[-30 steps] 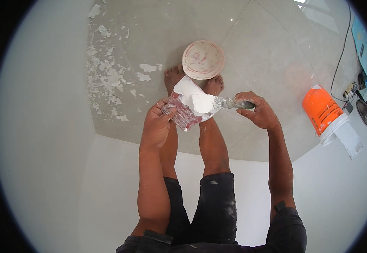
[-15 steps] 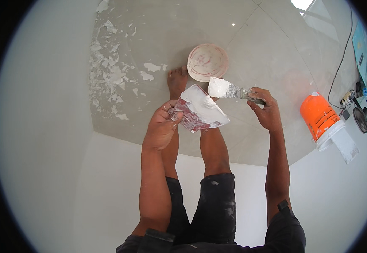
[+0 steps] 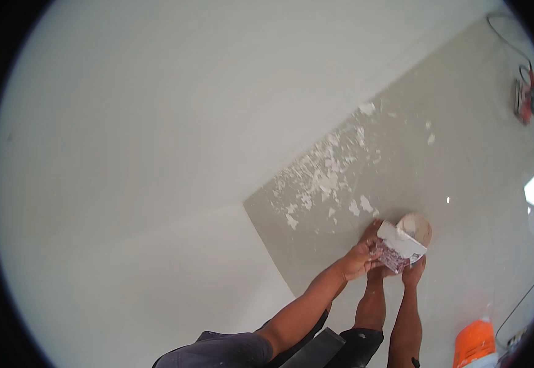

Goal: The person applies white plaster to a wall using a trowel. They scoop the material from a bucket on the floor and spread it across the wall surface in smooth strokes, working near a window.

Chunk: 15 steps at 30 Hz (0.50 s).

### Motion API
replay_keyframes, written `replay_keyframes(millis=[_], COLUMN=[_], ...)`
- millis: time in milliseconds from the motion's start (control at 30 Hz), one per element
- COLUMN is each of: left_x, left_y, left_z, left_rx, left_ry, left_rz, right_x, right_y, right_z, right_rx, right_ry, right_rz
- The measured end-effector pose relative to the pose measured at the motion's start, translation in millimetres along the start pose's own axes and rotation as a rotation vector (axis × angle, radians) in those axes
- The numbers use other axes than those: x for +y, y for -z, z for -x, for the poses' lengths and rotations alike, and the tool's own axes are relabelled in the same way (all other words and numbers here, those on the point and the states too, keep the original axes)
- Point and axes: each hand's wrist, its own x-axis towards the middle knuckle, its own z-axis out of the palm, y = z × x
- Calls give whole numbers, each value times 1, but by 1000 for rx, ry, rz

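Note:
My left hand (image 3: pixel 356 260) is closed on a maroon flat spreader (image 3: pixel 394 256) loaded with white paste along its upper part. My right hand (image 3: pixel 413 270) is at the spreader's right side, its fingers mostly hidden, so whatever it holds cannot be made out. Just beyond the spreader, a round pale bowl with reddish streaks (image 3: pixel 421 227) rests on the floor by my bare feet, partly hidden by the spreader.
A white wall (image 3: pixel 126 122) fills the left. Along its foot, white flakes (image 3: pixel 325 181) litter the grey tiled floor (image 3: pixel 463 153). A red corded power tool (image 3: pixel 525 101) lies at upper right. An orange bucket (image 3: pixel 472 343) and a dark cord (image 3: pixel 528 294) are at lower right.
The view has swung toward the wall, moving my hands to lower right. Earlier the right hand's putty knife was plainly visible beside the spreader; now that hand is mostly hidden by it.

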Motion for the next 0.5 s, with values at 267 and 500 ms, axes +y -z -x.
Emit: replay_keyframes(millis=[267, 500], left_x=[39, -2], left_y=[-122, -340], left_z=[140, 241], left_rx=[54, 224], left_ry=[-168, -664], left_rz=[-31, -79], right_x=[-190, -350], right_y=[175, 414], right_z=[98, 142], right_rx=[-362, -243], right_ry=[72, 777], right_rz=[-467, -465])
